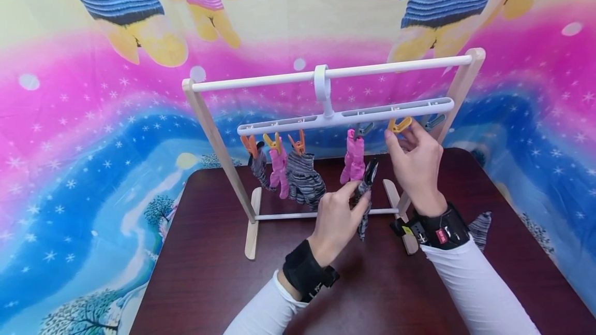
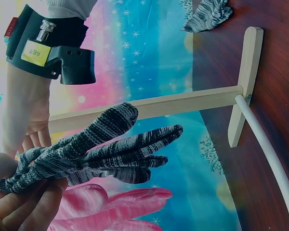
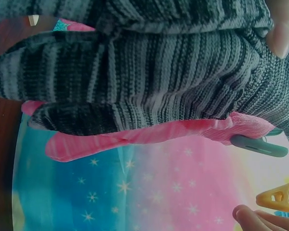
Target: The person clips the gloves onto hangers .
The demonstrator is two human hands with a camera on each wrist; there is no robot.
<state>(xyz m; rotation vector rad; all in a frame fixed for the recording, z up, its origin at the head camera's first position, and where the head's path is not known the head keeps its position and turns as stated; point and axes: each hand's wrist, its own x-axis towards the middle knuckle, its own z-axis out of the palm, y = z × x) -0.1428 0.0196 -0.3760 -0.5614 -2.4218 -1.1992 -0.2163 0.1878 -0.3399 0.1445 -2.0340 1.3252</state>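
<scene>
A black-and-grey striped knit glove (image 1: 364, 203) is pinched in my left hand (image 1: 336, 219), below the right half of the white clip hanger (image 1: 288, 124). In the left wrist view the glove (image 2: 108, 149) spreads its fingers away from the left hand (image 2: 31, 204). Just above it, my right hand (image 1: 418, 165) pinches a yellow clothespin (image 1: 401, 125) on the hanger. The striped glove (image 3: 159, 72) fills much of the right wrist view, with the yellow clothespin (image 3: 281, 196) at lower right. A pink glove (image 1: 354, 161) hangs nearby from a grey-green clothespin (image 1: 365, 128).
The hanger hooks over the white rod (image 1: 396, 67) of a wooden stand (image 1: 219, 148) on the dark table (image 1: 200, 273). Left of centre hang another pink glove (image 1: 278, 172) and striped gloves (image 1: 302, 179). Another striped piece (image 1: 480, 229) lies behind the right wrist. A grey-green clothespin (image 1: 435, 121) is at the hanger's right end.
</scene>
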